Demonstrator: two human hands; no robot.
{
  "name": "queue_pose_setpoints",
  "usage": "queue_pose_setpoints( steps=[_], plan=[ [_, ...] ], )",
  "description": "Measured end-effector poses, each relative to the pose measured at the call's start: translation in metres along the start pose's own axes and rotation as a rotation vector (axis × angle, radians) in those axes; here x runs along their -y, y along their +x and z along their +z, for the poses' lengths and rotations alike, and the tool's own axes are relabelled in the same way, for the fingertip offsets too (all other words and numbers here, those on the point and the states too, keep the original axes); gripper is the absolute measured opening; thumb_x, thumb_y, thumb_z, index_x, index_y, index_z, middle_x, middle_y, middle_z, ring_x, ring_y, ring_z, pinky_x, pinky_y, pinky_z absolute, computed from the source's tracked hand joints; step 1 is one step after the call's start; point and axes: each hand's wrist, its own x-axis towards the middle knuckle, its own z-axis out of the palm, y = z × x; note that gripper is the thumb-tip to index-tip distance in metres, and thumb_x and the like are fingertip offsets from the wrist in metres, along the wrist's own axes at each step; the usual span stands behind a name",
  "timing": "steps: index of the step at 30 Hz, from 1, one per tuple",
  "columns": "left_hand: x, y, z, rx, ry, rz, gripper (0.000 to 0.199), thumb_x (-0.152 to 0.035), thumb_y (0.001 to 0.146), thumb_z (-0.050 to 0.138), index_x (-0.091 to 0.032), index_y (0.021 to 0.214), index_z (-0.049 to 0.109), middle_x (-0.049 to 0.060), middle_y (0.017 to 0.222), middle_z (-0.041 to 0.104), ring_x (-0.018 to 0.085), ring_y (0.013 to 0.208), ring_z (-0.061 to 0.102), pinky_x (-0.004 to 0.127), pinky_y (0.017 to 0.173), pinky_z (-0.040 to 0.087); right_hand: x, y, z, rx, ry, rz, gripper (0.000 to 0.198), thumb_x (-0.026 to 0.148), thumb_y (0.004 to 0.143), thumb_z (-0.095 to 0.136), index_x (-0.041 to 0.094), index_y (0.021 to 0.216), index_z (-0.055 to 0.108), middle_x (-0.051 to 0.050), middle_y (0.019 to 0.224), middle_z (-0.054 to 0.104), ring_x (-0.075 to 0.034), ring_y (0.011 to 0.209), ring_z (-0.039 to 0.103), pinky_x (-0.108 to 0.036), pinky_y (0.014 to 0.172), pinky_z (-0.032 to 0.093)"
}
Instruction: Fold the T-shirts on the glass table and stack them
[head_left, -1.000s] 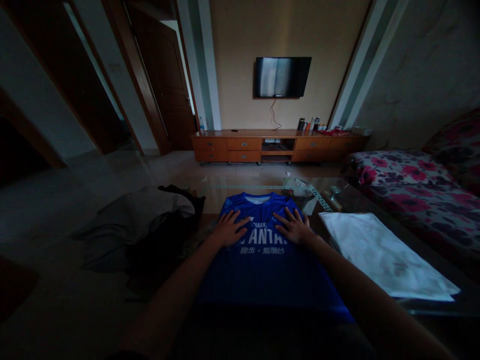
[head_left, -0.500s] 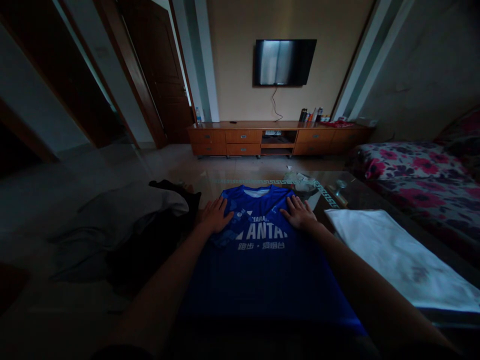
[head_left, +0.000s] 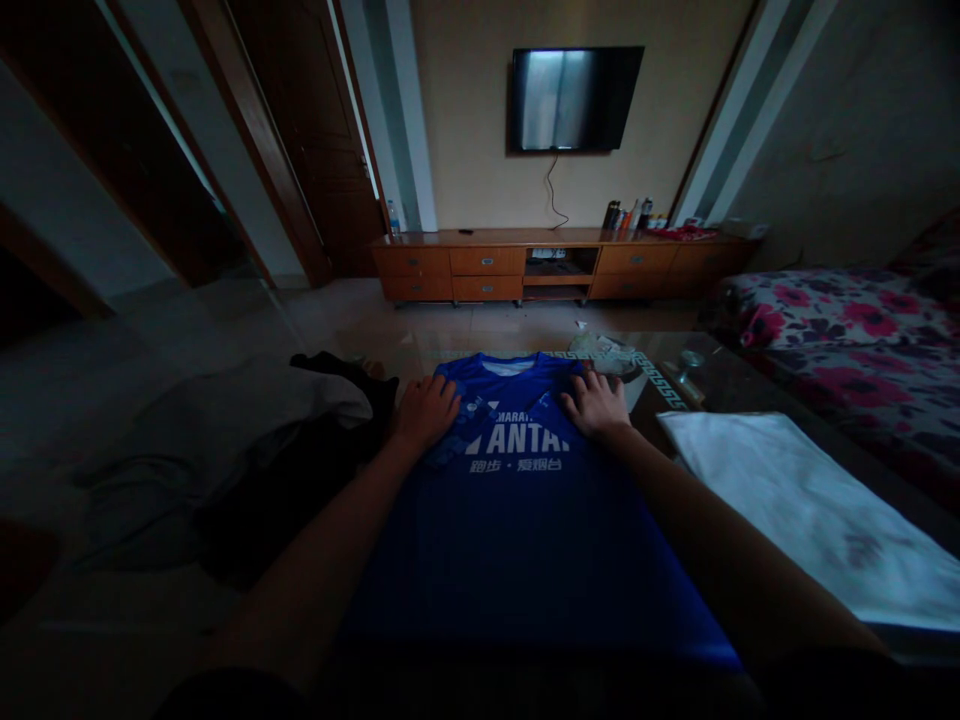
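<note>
A blue T-shirt (head_left: 517, 530) with white lettering lies front side up on the glass-topped table, its collar pointing away from me. At its left shoulder edge, my left hand (head_left: 427, 412) has its fingers bent and closed on the fabric. My right hand (head_left: 600, 405) is closed the same way on the opposite shoulder edge, with the thumb on the shirt front. The fingertips of both hands are partly hidden. To the right lies a folded white cloth (head_left: 795, 510). A heap of grey and black clothes (head_left: 292, 430) sits left of my left forearm.
Behind the shirt, the glass table (head_left: 660, 350) carries a crumpled pale bag (head_left: 600, 348) and a small glass dish (head_left: 690, 362). A flowered sofa (head_left: 847, 320) stands at the right. Farther off are a wooden cabinet (head_left: 487, 262) and a wall television (head_left: 574, 100).
My fingers, spread flat on the shirt before, are now bent at its shoulder edges. The view has tipped slightly downward, and the shirt stays in about the same place.
</note>
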Motion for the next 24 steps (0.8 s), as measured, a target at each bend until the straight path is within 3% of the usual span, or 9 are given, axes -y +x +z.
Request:
queue_pose_setpoints(
  steps=[3, 8, 14, 18, 20, 24],
  plan=[
    [-0.007, -0.008, -0.025, -0.027, 0.018, -0.013, 0.037, -0.036, 0.105, 0.033, -0.019, 0.117, 0.063, 0.015, 0.119, 0.063, 0.031, 0.122, 0.052, 0.049, 0.109, 0.033, 0.009, -0.015, -0.025, -0.045, 0.037, 0.003, 0.066, 0.054, 0.104, 0.01, 0.019, 0.138, 0.055, -0.017, 0.14, 0.056, -0.033, 0.129, 0.047, -0.056, 0.115, 0.024],
    [0.009, -0.03, -0.071, -0.032, 0.025, -0.181, 0.031, -0.026, 0.102, 0.036, -0.018, 0.12, 0.06, 0.013, 0.12, 0.062, 0.027, 0.117, 0.055, 0.042, 0.103, 0.039, 0.002, -0.049, -0.059, -0.028, 0.109, 0.085, 0.063, 0.053, 0.104, 0.01, 0.021, 0.137, 0.054, -0.016, 0.136, 0.056, -0.032, 0.125, 0.05, -0.055, 0.108, 0.034],
    [0.024, -0.099, -0.126, 0.019, -0.032, -0.296, 0.022, -0.022, 0.093, 0.049, -0.02, 0.111, 0.062, 0.01, 0.111, 0.069, 0.022, 0.101, 0.066, 0.031, 0.086, 0.047, -0.012, -0.112, -0.082, 0.024, 0.209, 0.201, 0.057, 0.053, 0.103, 0.021, 0.02, 0.137, 0.053, -0.017, 0.14, 0.054, -0.034, 0.128, 0.052, -0.052, 0.102, 0.044],
    [0.019, -0.154, -0.146, 0.178, -0.275, -0.442, 0.016, -0.024, 0.091, 0.053, -0.02, 0.101, 0.065, 0.01, 0.11, 0.073, 0.023, 0.105, 0.068, 0.028, 0.083, 0.048, -0.021, -0.162, -0.094, 0.018, 0.313, 0.222, 0.05, 0.045, 0.099, 0.033, 0.018, 0.133, 0.056, -0.018, 0.136, 0.059, -0.032, 0.122, 0.059, -0.044, 0.097, 0.048],
    [0.011, -0.181, -0.151, 0.273, -0.391, -0.507, 0.017, -0.028, 0.092, 0.052, -0.021, 0.094, 0.066, 0.011, 0.107, 0.075, 0.024, 0.103, 0.07, 0.026, 0.079, 0.05, -0.028, -0.188, -0.1, 0.03, 0.398, 0.204, 0.046, 0.043, 0.097, 0.035, 0.018, 0.124, 0.062, -0.019, 0.123, 0.067, -0.031, 0.112, 0.066, -0.041, 0.093, 0.05],
    [-0.006, -0.236, -0.157, 0.434, -0.514, -0.566, 0.028, -0.038, 0.094, 0.047, -0.019, 0.087, 0.066, 0.008, 0.085, 0.076, 0.02, 0.072, 0.073, 0.023, 0.055, 0.049, -0.044, -0.245, -0.111, 0.164, 0.675, 0.253, 0.043, 0.047, 0.09, 0.037, 0.018, 0.094, 0.068, -0.015, 0.084, 0.072, -0.029, 0.081, 0.071, -0.039, 0.075, 0.054]
  ],
)
